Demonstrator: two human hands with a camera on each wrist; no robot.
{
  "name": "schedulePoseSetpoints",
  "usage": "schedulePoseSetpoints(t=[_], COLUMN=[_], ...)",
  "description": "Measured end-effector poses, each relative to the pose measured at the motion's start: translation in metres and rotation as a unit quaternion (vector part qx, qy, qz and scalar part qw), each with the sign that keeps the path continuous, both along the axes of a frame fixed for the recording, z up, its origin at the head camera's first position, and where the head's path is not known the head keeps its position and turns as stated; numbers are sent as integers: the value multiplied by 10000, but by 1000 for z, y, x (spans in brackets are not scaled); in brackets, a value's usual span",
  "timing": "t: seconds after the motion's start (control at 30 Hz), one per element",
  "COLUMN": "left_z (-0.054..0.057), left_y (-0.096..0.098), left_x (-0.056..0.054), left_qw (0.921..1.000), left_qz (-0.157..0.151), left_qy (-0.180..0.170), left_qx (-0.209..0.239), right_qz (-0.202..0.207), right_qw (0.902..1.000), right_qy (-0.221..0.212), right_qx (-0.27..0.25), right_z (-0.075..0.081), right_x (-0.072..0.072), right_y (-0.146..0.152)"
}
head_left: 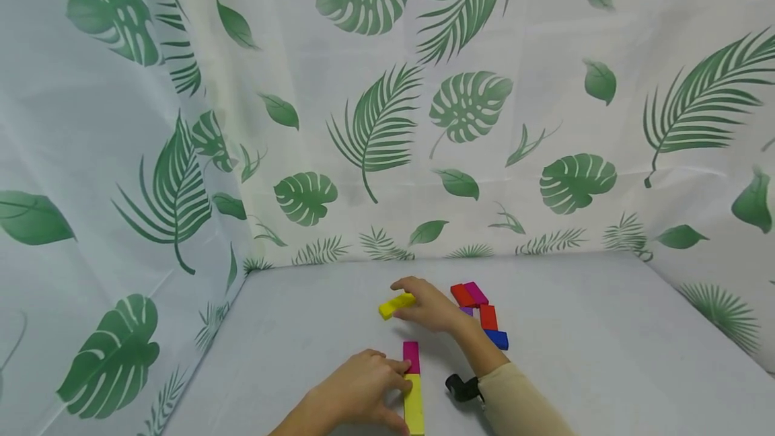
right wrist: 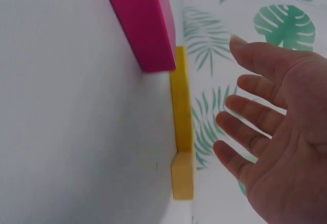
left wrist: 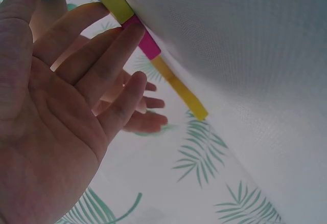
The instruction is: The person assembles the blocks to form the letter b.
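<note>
In the head view a magenta block [head_left: 411,351] and a yellow block [head_left: 414,409] lie end to end on the white table. My left hand [head_left: 363,385] is at their left side, its fingertips touching them near the joint. The left wrist view shows its fingers [left wrist: 110,70] extended against the two blocks. Farther forward, another yellow block [head_left: 389,308] lies at a slant. Beside it is my right hand [head_left: 431,306], thumb and fingers overlapping its right end in the head view. Seen from the right wrist, this hand [right wrist: 286,116] has its fingers spread and apart from the yellow block [right wrist: 182,101].
Right of my right hand lies a group of blocks: a red block [head_left: 463,295], a magenta block [head_left: 476,293], another red block [head_left: 488,317], a purple block [head_left: 467,311] and a blue block [head_left: 498,339]. Leaf-printed cloth [head_left: 387,221] walls the table [head_left: 315,295]. A black wrist device [head_left: 461,387] sits by the right sleeve.
</note>
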State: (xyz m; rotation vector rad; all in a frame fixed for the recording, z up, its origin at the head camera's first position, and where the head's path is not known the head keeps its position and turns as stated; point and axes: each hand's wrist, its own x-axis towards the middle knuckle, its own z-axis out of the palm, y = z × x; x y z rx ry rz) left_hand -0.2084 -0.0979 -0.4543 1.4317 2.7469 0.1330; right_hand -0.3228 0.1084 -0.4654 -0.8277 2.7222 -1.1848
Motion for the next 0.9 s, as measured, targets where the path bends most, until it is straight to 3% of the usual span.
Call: schedulePoseSetpoints(t=[0.4,0.9], left_z=[-1,-2], left_y=[-2,-1], left_x=[1,-1], left_qw=[9999,10000], left_qz=[-58,22], left_qy=[87,34], left_qx=[63,46], right_qz=[115,317], right_qw=[9996,9962], right_qy=[98,-204], right_qx=[221,779], right_z=[-2,-3], right_x=[6,10], right_y=[-14,-11])
